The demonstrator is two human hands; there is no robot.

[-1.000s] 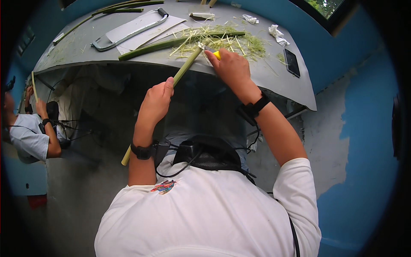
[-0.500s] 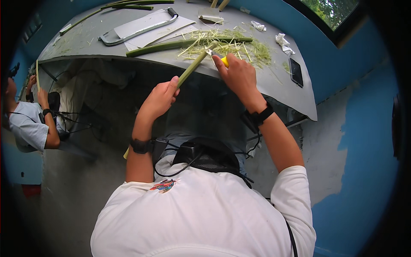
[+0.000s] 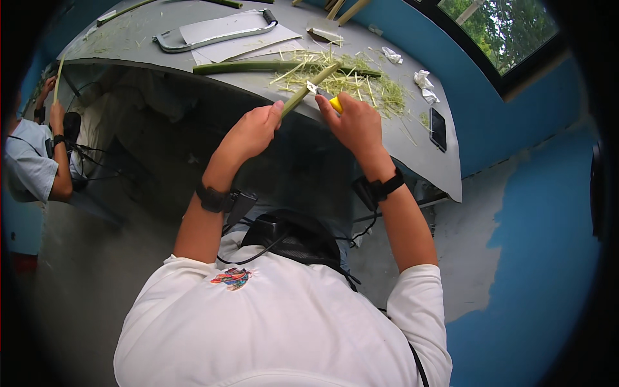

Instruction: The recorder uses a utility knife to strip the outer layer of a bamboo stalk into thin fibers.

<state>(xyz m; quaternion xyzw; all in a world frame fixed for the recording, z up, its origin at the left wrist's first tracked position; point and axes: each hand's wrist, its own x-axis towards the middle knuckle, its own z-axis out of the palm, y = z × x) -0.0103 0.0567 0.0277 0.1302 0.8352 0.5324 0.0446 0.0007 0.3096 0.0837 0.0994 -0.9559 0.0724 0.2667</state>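
The grey table [image 3: 122,48] is spread across the far side of the scene, and its near edge is faced by the person. On its far left part, white sheets of paper [image 3: 242,46] are laid under a hacksaw [image 3: 269,17], which is left unused. Nearer, a thick green pole [image 3: 245,66] is laid lengthwise, its dark skin on the left part not removed. Its right part is covered by a loose heap of pale shavings [image 3: 387,97], from which much of the scraping can be judged already done. Over the near edge a slimmer stick [image 3: 298,100] is held aslant, its far end pointed toward the heap; whether that end is rested on anything cannot quite be made out. Its visible length is mostly pale, with a greenish tint left, so the work is judged well advanced but unfinished; the rest is hidden by the left hand [image 3: 253,132]. The stick is gripped by that hand's wrapped fingers. By the curled fingers of the right hand [image 3: 353,122], a yellow-handled knife [image 3: 335,104] is clasped, its small blade held at the stick near the far end.
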